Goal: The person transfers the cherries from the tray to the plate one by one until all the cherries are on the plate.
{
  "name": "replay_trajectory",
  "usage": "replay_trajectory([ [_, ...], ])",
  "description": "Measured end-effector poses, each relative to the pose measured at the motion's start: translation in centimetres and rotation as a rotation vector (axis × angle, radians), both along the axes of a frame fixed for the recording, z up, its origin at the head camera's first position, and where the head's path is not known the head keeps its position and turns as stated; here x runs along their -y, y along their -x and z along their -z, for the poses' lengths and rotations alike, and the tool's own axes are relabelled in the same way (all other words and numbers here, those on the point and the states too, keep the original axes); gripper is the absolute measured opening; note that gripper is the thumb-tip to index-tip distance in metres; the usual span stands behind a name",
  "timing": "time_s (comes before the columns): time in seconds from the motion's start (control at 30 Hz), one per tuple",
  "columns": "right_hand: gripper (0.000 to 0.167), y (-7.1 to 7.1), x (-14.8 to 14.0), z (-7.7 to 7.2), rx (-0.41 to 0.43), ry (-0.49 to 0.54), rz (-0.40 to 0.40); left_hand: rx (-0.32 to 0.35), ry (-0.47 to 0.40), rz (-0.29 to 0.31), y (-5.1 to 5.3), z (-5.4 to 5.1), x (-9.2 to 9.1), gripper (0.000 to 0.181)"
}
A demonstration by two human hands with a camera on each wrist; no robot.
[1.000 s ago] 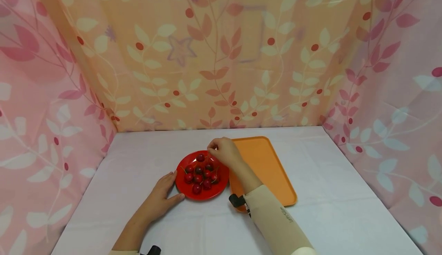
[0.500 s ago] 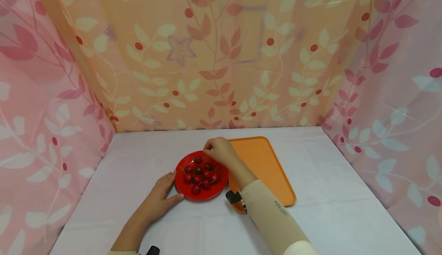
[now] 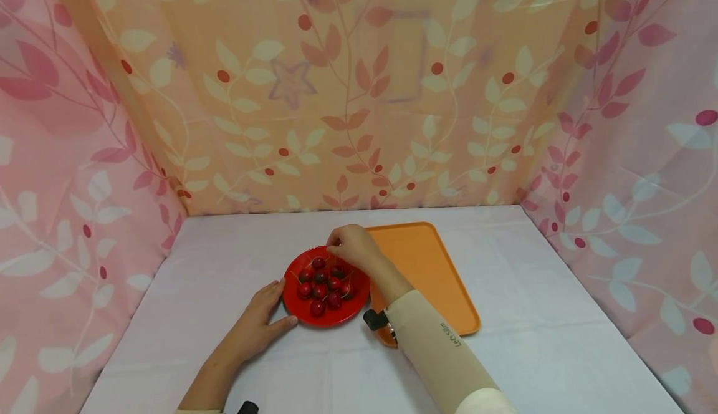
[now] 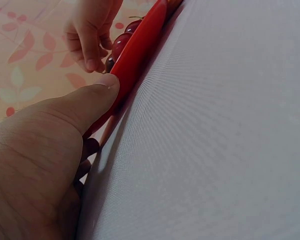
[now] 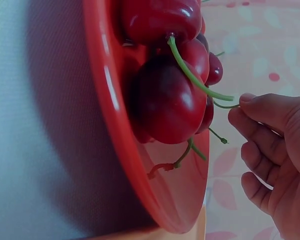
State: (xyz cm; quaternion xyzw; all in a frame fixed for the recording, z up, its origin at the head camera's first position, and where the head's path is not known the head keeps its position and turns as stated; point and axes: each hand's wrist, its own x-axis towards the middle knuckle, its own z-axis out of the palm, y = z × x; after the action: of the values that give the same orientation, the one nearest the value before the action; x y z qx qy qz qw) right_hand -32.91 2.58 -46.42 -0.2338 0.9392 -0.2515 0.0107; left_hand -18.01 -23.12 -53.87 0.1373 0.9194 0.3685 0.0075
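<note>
A red plate (image 3: pixel 327 322) bears a cluster of dark red cherries (image 3: pixel 320 290) with green stems. At its left rim my left hand (image 3: pixel 259 319) rests with thumb and fingers spread along the edge. In the left wrist view the thumb (image 4: pixel 97 95) touches the rim, and the other fingers are partly hidden. Over the plate's far right side, my right hand (image 3: pixel 354 247) pinches a thin cherry stem (image 5: pixel 226 106) between thumb and forefinger. The cherry (image 3: pixel 318 263) nearest those fingertips sits at the far side of the cluster.
An orange rectangular tray (image 3: pixel 432 277) lies right of the plate, partly under my right forearm. A white cloth (image 3: pixel 538 314) covers the table. Patterned curtains (image 3: pixel 359 90) enclose the back and both sides.
My right hand has shifted slightly left, and the far cherry has moved left and nearer, closer to the rest of the cluster. The left hand stays at the plate's rim.
</note>
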Motion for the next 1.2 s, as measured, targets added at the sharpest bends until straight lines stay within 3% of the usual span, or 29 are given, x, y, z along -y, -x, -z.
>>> replay_trajectory([
  [0.7,0.006,-1.4,-1.4,0.2,0.004,0.004,-0.031,-0.005,0.011,0.005,0.1,0.0,0.2,0.093],
  [1.2,0.007,-2.3,-2.9,-0.3,-0.076,0.006,-0.040,-0.023,0.004,0.013,0.1,0.2,0.1,0.092],
])
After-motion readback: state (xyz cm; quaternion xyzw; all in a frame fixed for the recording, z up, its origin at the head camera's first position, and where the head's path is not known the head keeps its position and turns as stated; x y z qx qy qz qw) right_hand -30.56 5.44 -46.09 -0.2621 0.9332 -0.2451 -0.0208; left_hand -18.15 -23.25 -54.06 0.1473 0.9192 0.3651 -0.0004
